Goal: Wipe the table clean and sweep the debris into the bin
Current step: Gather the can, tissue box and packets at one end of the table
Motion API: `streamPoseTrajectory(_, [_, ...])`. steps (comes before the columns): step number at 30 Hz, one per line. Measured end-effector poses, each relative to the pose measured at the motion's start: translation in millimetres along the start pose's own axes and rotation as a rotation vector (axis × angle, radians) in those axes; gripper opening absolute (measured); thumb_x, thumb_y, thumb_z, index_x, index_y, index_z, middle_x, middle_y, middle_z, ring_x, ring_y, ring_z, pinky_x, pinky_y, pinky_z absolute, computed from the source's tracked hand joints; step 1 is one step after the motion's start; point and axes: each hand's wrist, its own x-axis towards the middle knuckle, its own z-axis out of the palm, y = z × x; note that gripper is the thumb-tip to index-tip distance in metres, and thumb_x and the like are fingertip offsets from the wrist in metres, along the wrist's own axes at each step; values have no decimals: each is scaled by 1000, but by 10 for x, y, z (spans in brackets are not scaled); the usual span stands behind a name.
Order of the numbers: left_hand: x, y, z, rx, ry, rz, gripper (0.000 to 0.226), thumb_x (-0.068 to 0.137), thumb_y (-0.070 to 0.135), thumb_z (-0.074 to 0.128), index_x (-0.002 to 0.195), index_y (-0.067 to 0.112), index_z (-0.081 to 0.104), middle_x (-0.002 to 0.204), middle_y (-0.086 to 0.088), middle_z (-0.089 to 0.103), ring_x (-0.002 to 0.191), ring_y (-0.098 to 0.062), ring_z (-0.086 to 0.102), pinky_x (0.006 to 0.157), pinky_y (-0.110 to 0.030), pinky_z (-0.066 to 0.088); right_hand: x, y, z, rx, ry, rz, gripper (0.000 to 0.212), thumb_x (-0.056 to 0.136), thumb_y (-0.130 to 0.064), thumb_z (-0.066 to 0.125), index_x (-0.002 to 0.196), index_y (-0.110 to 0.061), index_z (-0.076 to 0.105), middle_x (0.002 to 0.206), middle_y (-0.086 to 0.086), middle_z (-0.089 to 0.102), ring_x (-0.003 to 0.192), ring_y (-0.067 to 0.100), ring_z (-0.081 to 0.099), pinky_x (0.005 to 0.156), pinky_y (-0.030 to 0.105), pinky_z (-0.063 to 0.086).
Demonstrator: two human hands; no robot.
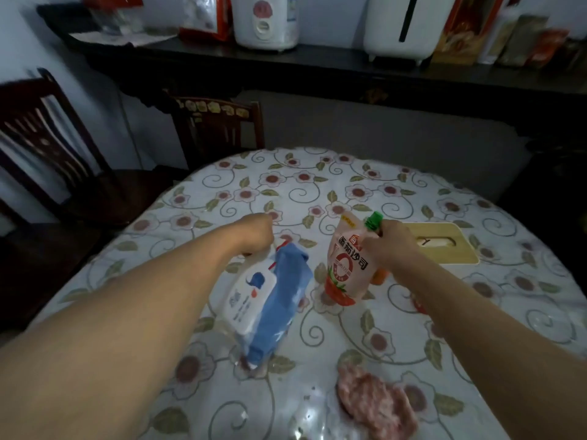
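A round table with a flowered cover fills the view. My left hand grips the top end of a blue-and-white wet-wipe pack, which is tilted up off the cover. My right hand holds a ketchup pouch with a green cap upright just above the table, fingers around its neck. A pink crumpled cloth lies at the near edge. A small orange-red thing shows behind the pouch, mostly hidden.
A pale wooden tissue box lies flat to the right of my right hand. Two dark wooden chairs stand at the left and far left. A dark sideboard behind carries white appliances and packets. No bin is in view.
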Motion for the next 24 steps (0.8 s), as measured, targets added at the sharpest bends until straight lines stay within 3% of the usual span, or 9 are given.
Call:
streamPoseTrajectory(3, [363,224,171,-108,190,-172,32,93,6,45,123,0,54,126,-18,57,113,-33,57,89,-34,47,283,97,-54,7,72,4,10,86,-14,53,92,-8,57,93,16,67,84,33,66,74,45,58])
streamPoseTrajectory(6, [684,360,391,-273,239,-335,30,95,6,48,123,-3,54,130,-20,55,119,-34,54,95,-35,45,576,224,-55,41,111,25,18,88,-15,52,102,-4,58,98,17,66,89,32,63,75,40,55])
streamPoseTrajectory(10, [1031,458,624,-413,271,-360,44,95,11,49,137,2,42,139,-20,48,127,-34,48,102,-36,39,903,334,21,53,118,15,22,91,-13,49,107,-1,57,88,12,57,78,25,54,51,25,37])
streamPoseTrajectory(12, [1185,521,720,-450,261,-345,51,96,9,44,144,1,30,144,-20,42,131,-34,43,106,-36,36,1045,374,75,70,125,-6,23,91,-11,46,109,0,56,90,11,58,78,25,55,47,25,34])
streamPoseTrajectory(15, [1337,652,847,-480,268,-338,52,97,5,39,145,-4,21,145,-23,39,132,-35,41,106,-37,35,1205,384,134,22,163,-46,24,93,-10,42,113,-2,53,95,11,56,82,25,54,48,24,34])
streamPoseTrajectory(17, [1406,696,926,-490,274,-334,56,97,6,38,147,-3,15,147,-22,37,134,-35,39,108,-38,33,1283,370,177,-6,189,-58,25,95,-12,41,115,-1,52,103,16,58,91,29,57,59,28,41])
streamPoseTrajectory(20, [1448,668,1046,-453,232,-259,52,96,13,38,145,5,27,143,-19,43,129,-36,44,110,-42,35,1347,363,248,-83,197,-49,27,95,-11,42,118,1,47,117,20,56,106,34,55,77,36,44])
streamPoseTrajectory(22, [1355,638,1085,-427,144,-200,47,96,14,38,143,11,32,138,-16,47,123,-35,49,102,-30,38,1368,369,281,-131,167,-51,29,95,-12,42,120,2,45,121,22,54,111,36,53,87,40,44])
streamPoseTrajectory(24, [1208,631,1095,-415,40,-128,48,97,10,39,144,14,30,127,-11,51,105,-25,56,78,-16,39,1365,365,290,-195,130,-58,30,94,-11,44,121,3,43,122,23,54,113,36,53,87,40,45])
